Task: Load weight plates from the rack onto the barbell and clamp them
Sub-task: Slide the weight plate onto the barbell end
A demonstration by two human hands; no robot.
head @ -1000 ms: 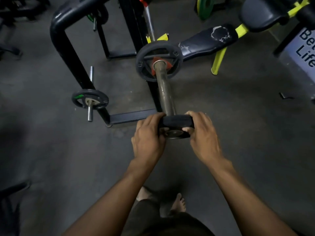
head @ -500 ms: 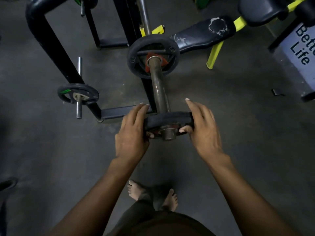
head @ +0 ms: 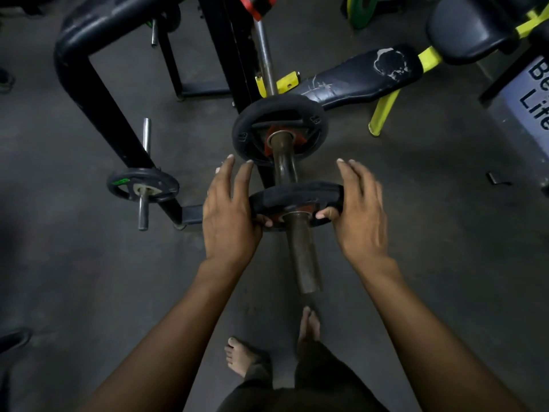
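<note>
Barbell sleeve point(head: 303, 257) runs near-to-far at center with 1 plate point(head: 279, 129) seated far along it and a 2nd plate point(head: 297, 194) partway on, so the sliding step looks to be in hand. Left hand point(head: 228, 215) and right hand point(head: 361, 209) flank that plate, fingers straight past its rim and thumbs hooked on its near face, pinching it. Next it likely needs an even push far until both plates touch; bare sleeve between them gives room, with free end left for a clamp.
</note>
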